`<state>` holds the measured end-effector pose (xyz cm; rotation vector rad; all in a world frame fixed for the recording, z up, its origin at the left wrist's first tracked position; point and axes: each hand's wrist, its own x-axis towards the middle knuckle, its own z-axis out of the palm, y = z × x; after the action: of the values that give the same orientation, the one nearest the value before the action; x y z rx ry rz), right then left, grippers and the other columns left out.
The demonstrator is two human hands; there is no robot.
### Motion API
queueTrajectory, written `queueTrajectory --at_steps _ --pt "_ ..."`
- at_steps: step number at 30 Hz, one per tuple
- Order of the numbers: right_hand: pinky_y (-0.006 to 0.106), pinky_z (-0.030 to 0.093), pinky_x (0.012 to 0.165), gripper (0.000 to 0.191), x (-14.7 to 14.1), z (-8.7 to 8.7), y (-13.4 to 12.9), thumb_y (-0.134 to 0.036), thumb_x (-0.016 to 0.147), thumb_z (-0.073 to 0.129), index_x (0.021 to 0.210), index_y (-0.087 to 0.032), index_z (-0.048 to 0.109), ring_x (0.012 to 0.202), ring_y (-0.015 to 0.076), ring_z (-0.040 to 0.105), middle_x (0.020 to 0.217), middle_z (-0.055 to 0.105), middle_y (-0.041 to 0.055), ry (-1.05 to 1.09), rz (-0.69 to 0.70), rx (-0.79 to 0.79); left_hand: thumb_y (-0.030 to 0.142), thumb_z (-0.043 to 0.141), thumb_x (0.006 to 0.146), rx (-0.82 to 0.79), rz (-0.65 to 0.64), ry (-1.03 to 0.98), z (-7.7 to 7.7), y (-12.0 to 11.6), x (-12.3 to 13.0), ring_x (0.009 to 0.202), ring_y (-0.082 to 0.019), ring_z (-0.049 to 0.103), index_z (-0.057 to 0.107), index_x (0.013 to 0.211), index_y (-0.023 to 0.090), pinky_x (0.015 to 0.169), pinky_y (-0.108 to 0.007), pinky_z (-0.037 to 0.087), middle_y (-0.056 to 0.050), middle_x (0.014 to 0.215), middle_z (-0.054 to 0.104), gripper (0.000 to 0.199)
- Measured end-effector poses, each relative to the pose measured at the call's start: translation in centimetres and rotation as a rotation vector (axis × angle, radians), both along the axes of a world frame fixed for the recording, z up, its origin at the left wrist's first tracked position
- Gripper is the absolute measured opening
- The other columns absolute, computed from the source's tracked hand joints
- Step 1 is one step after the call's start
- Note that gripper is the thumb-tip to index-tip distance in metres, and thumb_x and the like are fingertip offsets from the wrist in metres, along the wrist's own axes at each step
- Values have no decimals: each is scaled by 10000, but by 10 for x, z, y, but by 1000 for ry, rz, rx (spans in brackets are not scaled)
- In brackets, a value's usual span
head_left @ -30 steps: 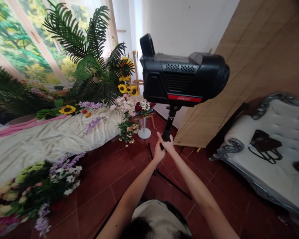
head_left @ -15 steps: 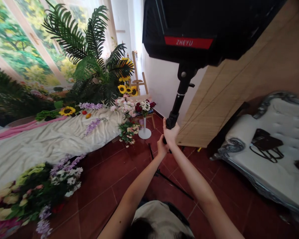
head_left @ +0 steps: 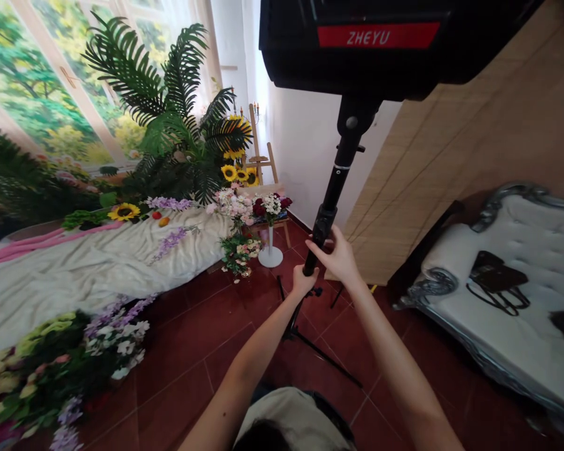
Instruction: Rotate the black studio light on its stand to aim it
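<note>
A black light stand (head_left: 333,188) rises from the tiled floor and bears a large black lamp housing (head_left: 357,62) with a red "ZHEYU" label. My left hand (head_left: 303,283) is wrapped round the pole below the collar. Higher up, my right hand (head_left: 339,254) is at the collar, its thumb and fingers spread around the right side of the pole and touching it lightly. The stand's legs (head_left: 329,360) spread over the floor beneath my arms.
At left a cream cloth (head_left: 98,275) carries flowers and fruit. A white flower stand (head_left: 270,255) and an easel (head_left: 258,160) are near the corner. A bamboo blind (head_left: 404,188) hangs at right, beside a white sofa (head_left: 474,319) with a dark bag (head_left: 498,272).
The pole now shows more length above my left hand, which is slightly lower. My right hand has loosened from its wrap and its fingers have opened. The lamp housing appears larger and closer.
</note>
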<state>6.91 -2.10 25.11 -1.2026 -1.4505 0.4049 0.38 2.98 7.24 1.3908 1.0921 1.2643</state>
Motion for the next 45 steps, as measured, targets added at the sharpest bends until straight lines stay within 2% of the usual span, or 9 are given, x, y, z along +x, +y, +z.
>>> queueTrajectory --at_steps 3,7,10,13,19,24,29,35,45 --pt "357 491 835 449 24 -26 -34 -398 761 630 1166 -240 515 993 212 575 1102 601 80 -64 37 -41 298 660 615 -49 14 -32 3 -2 1 442 -53 322 395 461 167 442 -202 251 46 467 374 333" --pt "456 380 993 187 43 -102 -74 -389 805 572 906 -252 649 1159 260 470 1220 536 80 -286 30 -144 272 668 589 -74 56 -74 3 -3 3 463 -60 368 447 493 157 469 -199 294 48 485 406 266" --pt "515 317 1027 214 45 -156 -86 -406 824 542 820 -243 681 1253 292 374 1359 428 66 -374 68 -213 266 660 589 -69 36 -71 3 -3 4 460 -63 381 475 500 153 479 -203 314 48 479 421 235" --pt "521 276 1051 250 43 -184 -81 -410 854 496 940 -263 678 1277 279 356 1393 398 63 -287 59 -248 262 662 582 -72 20 -74 4 -3 3 460 -65 389 481 500 154 483 -205 324 47 478 433 226" --pt "386 449 898 340 38 -195 -59 -448 861 454 1060 -219 609 961 211 595 1037 640 81 50 98 -305 246 651 593 -67 -20 -58 6 -3 2 462 -66 402 480 504 156 480 -204 331 40 489 454 213" --pt "308 481 742 387 32 -198 -57 -422 811 519 1118 -188 551 730 161 571 811 608 32 94 21 -300 247 650 602 -53 -7 -61 5 -5 3 487 -72 426 489 526 157 506 -206 354 30 518 481 199" --pt "349 465 800 427 36 -193 -59 -320 784 536 1198 -219 499 801 184 558 885 595 38 -158 60 -271 251 659 595 -46 2 -60 3 -4 2 489 -71 410 459 512 165 512 -210 356 36 514 457 234" --pt "396 439 845 328 44 -191 -59 -300 829 494 1142 -262 584 963 247 524 1034 584 81 -529 -142 -176 257 647 613 -31 -36 -40 0 -1 2 465 -61 380 433 494 165 483 -202 333 43 499 422 261" --pt "351 434 805 420 38 -211 -49 -523 883 371 856 -195 633 848 219 557 890 637 96 -291 -187 -243 252 648 601 -63 -8 -50 4 -4 3 471 -65 415 476 518 158 493 -200 347 38 510 464 212"
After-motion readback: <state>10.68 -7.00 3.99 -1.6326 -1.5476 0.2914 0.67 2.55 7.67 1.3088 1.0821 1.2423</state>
